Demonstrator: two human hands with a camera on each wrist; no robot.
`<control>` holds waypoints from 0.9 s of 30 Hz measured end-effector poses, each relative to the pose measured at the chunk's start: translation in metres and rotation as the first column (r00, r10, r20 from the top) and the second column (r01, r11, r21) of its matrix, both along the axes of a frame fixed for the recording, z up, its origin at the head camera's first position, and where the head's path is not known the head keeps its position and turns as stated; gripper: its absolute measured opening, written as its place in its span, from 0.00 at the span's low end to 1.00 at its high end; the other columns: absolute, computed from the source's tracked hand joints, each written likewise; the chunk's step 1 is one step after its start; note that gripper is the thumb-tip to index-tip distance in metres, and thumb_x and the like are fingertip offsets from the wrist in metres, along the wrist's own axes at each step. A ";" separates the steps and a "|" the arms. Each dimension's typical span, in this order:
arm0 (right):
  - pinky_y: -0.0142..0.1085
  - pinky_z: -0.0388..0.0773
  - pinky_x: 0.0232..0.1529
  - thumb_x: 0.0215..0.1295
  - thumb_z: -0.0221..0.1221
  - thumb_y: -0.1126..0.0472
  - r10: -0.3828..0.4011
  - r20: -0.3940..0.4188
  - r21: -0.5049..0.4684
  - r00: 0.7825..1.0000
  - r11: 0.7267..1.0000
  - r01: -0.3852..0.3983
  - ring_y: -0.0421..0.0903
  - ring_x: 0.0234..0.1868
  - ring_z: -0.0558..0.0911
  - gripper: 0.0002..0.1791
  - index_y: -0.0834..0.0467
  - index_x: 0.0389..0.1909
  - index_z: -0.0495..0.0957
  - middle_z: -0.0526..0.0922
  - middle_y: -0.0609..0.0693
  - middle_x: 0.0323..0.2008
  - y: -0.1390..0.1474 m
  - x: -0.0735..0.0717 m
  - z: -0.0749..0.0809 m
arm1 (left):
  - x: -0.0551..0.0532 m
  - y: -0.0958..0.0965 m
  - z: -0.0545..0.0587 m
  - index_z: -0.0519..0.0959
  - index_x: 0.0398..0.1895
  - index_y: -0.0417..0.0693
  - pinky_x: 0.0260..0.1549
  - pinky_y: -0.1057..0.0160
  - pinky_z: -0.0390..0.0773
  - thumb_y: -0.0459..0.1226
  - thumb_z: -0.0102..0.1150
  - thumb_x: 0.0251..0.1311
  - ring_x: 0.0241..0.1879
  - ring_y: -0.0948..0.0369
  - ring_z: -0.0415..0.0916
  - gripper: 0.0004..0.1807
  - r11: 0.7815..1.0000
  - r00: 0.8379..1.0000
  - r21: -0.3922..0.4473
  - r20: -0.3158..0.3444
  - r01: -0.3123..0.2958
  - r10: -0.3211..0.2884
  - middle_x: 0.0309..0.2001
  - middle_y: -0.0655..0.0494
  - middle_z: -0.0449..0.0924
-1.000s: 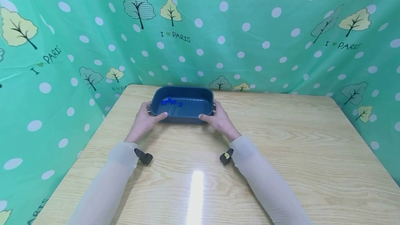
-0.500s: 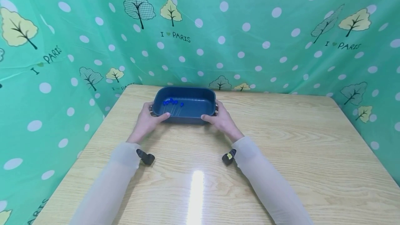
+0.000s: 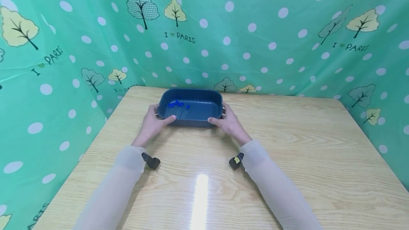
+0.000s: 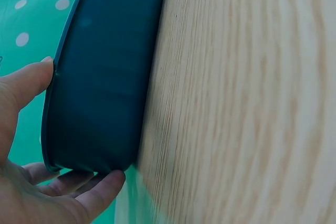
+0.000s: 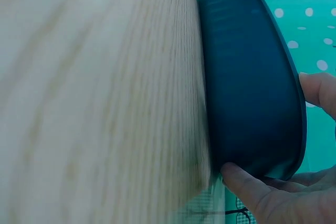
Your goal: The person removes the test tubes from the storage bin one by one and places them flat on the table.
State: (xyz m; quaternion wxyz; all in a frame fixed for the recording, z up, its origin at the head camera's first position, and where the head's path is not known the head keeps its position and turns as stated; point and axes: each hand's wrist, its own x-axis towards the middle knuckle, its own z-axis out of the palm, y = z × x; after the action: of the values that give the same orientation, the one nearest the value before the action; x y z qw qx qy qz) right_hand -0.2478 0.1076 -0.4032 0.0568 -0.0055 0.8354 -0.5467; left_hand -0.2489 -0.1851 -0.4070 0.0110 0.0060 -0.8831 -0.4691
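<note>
A dark blue rectangular dish (image 3: 195, 122) with rounded corners and end handles stands on the wooden table towards the back. On the left side of its floor lie several thin pale sticks with blue heads (image 3: 180, 105), too small to tell their kind. My left hand (image 3: 152, 121) grips the left end, its thumb over the front rim and its fingers (image 4: 102, 192) curled about the end wall. At the opposite end my right hand (image 3: 230, 121) does the same, the thumb on the rim and a fingertip (image 5: 233, 174) low against the wall by the table.
The wooden table (image 3: 306, 144) extends to the right and towards me. Close behind the dish and along both sides hangs a green dotted cloth (image 3: 252, 52) with printed trees. Each wrist bears a small black camera (image 3: 151, 161).
Both hands and the dish have moved slightly to the right along the table, with the blue-headed sticks carried inside. The grip looks the same.
</note>
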 end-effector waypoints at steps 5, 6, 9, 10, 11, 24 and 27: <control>0.47 0.70 0.60 0.53 0.69 0.53 0.001 0.003 -0.003 1.000 1.000 -0.001 0.58 0.65 0.68 0.53 0.54 0.74 0.46 0.60 0.60 0.69 0.002 0.001 0.001 | 0.001 0.002 0.000 0.51 0.71 0.41 0.60 0.46 0.66 0.59 0.67 0.48 0.63 0.44 0.62 0.55 1.000 1.000 -0.005 0.002 0.000 0.000 0.65 0.36 0.61; 0.47 0.70 0.60 0.53 0.69 0.52 0.001 0.003 -0.002 1.000 1.000 -0.001 0.58 0.65 0.68 0.53 0.54 0.74 0.46 0.60 0.60 0.69 0.002 0.001 0.001 | 0.001 0.002 0.000 0.51 0.71 0.41 0.60 0.46 0.66 0.59 0.67 0.48 0.63 0.44 0.62 0.55 1.000 1.000 -0.007 0.002 -0.001 0.001 0.65 0.36 0.61; 0.46 0.71 0.59 0.53 0.69 0.52 0.003 0.005 0.002 1.000 1.000 -0.003 0.58 0.65 0.68 0.53 0.53 0.74 0.46 0.60 0.60 0.69 0.003 0.002 0.001 | 0.001 0.003 0.000 0.51 0.71 0.41 0.60 0.46 0.65 0.59 0.67 0.49 0.63 0.44 0.62 0.55 1.000 1.000 -0.007 0.000 -0.001 0.001 0.65 0.36 0.61; 0.46 0.71 0.59 0.53 0.69 0.52 0.004 0.006 0.001 1.000 1.000 -0.004 0.58 0.65 0.68 0.53 0.53 0.74 0.46 0.60 0.60 0.69 0.004 0.002 0.001 | 0.001 0.004 0.000 0.51 0.71 0.41 0.60 0.46 0.65 0.59 0.68 0.48 0.63 0.44 0.62 0.55 1.000 1.000 -0.007 0.000 -0.004 0.004 0.65 0.37 0.61; 0.46 0.71 0.59 0.53 0.69 0.52 0.005 0.008 0.000 1.000 1.000 -0.005 0.58 0.65 0.68 0.53 0.53 0.75 0.46 0.60 0.60 0.69 0.004 0.002 0.001 | 0.001 0.004 -0.001 0.51 0.71 0.41 0.61 0.46 0.65 0.58 0.68 0.49 0.63 0.44 0.62 0.55 1.000 1.000 -0.006 0.001 -0.004 0.004 0.65 0.37 0.61; 0.47 0.71 0.59 0.54 0.68 0.52 0.017 0.006 -0.002 1.000 1.000 -0.017 0.59 0.65 0.67 0.53 0.53 0.75 0.46 0.60 0.61 0.69 0.014 0.004 0.001 | 0.003 0.013 0.001 0.52 0.70 0.40 0.59 0.47 0.67 0.56 0.69 0.49 0.61 0.45 0.64 0.53 1.000 1.000 -0.001 -0.010 0.003 -0.003 0.64 0.36 0.62; 0.47 0.71 0.59 0.54 0.68 0.52 0.018 0.001 -0.003 1.000 1.000 -0.018 0.60 0.65 0.67 0.53 0.54 0.74 0.46 0.60 0.61 0.69 0.016 0.004 0.000 | 0.004 0.015 0.001 0.52 0.70 0.39 0.58 0.47 0.68 0.56 0.69 0.49 0.60 0.45 0.65 0.54 1.000 1.000 0.002 -0.017 0.008 -0.008 0.63 0.36 0.63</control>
State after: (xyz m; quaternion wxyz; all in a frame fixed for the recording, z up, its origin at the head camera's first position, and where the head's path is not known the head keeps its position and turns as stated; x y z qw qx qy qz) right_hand -0.2436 0.1234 -0.4028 0.0620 -0.0128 0.8343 -0.5476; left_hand -0.2454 -0.1705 -0.4062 0.0164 -0.0015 -0.8824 -0.4701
